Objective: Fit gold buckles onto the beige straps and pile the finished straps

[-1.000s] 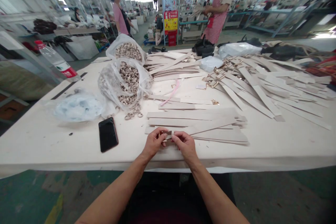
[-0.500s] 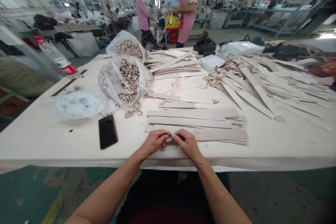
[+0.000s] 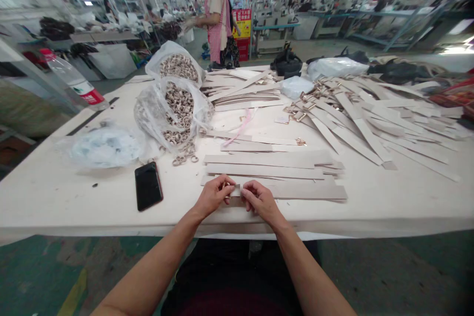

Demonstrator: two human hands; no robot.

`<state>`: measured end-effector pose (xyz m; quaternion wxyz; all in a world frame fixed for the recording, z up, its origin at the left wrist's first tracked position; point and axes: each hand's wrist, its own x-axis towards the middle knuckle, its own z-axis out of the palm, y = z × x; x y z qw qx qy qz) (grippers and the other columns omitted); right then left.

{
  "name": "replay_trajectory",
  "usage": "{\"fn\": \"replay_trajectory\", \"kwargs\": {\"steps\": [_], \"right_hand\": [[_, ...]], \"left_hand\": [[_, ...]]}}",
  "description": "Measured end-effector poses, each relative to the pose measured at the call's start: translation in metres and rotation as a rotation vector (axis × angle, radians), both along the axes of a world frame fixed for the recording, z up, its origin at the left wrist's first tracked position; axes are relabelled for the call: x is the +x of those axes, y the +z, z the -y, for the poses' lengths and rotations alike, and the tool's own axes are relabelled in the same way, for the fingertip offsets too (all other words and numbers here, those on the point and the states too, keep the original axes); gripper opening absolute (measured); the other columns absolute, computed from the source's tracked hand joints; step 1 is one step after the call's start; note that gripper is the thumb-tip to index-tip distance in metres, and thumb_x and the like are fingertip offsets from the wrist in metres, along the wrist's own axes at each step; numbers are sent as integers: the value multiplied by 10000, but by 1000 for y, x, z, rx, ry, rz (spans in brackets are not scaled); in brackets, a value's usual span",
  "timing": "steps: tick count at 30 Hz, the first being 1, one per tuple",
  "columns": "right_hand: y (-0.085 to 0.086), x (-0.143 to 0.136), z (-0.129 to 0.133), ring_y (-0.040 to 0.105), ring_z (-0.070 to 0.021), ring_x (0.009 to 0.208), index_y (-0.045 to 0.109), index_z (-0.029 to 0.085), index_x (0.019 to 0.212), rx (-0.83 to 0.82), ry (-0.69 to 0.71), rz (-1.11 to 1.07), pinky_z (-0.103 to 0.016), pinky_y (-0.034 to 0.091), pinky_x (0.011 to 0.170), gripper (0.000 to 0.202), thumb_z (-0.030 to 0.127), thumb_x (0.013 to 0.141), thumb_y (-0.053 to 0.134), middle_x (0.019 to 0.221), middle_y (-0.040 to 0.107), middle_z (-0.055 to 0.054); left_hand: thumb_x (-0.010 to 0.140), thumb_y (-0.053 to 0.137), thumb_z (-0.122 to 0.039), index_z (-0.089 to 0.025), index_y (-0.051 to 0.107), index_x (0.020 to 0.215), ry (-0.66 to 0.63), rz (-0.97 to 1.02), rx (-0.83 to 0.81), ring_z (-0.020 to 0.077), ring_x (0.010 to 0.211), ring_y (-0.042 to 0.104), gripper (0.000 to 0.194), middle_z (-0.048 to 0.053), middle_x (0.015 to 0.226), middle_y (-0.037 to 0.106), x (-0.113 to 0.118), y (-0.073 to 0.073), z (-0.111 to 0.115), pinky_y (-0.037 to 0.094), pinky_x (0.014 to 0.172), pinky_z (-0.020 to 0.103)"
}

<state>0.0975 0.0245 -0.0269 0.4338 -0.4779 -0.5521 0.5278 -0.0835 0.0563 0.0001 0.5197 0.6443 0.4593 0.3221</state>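
Near the table's front edge, my left hand (image 3: 215, 196) pinches the end of a pale strip (image 3: 235, 190), with a bit of gold-coloured metal showing between the fingers. My right hand (image 3: 259, 199) is just right of that strip's end, thumb and fingertips pressed together; what they hold, if anything, is too small to tell. Under and beyond both hands lie stacked beige strips (image 3: 266, 160). A black phone (image 3: 148, 186) rests left of my left hand. Behind it, open plastic bags hold many beige rings (image 3: 179, 108), some spilled at the front.
More strips with gold buckles (image 3: 307, 113) spread over the table's right side. A clear bag (image 3: 105, 147) and a tilted red-capped bottle (image 3: 79, 84) are at the left. A pink ribbon (image 3: 242, 127) lies mid-table. Two people stand beyond the table, one in a checked apron (image 3: 215, 34).
My hands have drawn slightly apart, showing the pale strip end between them. The person in the apron has moved left, in front of another person. The view has shifted a little.
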Motion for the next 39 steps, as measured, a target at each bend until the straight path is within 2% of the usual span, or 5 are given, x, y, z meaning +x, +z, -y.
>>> {"fn": "replay_trajectory", "kwargs": {"steps": [8,17,24,33,39], "right_hand": [[-4,-2,0,550,-118,537,562,197,706,187,-75,199,-230,444,529,149,311,747,648,609,585,15],[2,-1,-3,517,-90,378,512,184,774,-205,-173,-285,-181,412,385,317,424,690,701,478,594,46],[6,-1,1,566,-102,477,599,173,936,-166,9,-232,-191,445,424,318,376,708,690,611,625,29],[5,-4,6,562,-105,463,560,169,838,-158,-25,-210,-215,452,446,273,389,722,672,591,608,25],[26,23,3,619,-232,880,616,209,1097,305,-91,361,-365,504,757,469,384,675,720,995,655,-95]], "left_hand": [[797,554,-297,-163,624,840,-83,-96,28,82,485,554,157,-40,639,553,5,2,-1,470,474,186],[820,562,-343,-170,593,945,36,63,49,91,481,558,216,-64,599,476,13,-11,2,473,489,205],[845,533,-331,-178,559,1011,-50,62,29,96,514,569,228,-52,627,524,9,-5,5,487,516,212],[786,611,-372,-152,518,1084,-146,252,-238,84,554,554,382,-26,730,545,9,-10,0,489,561,227],[754,650,-340,-153,505,956,-68,270,-281,59,449,496,311,-50,632,525,9,-3,-1,401,457,178]]}}
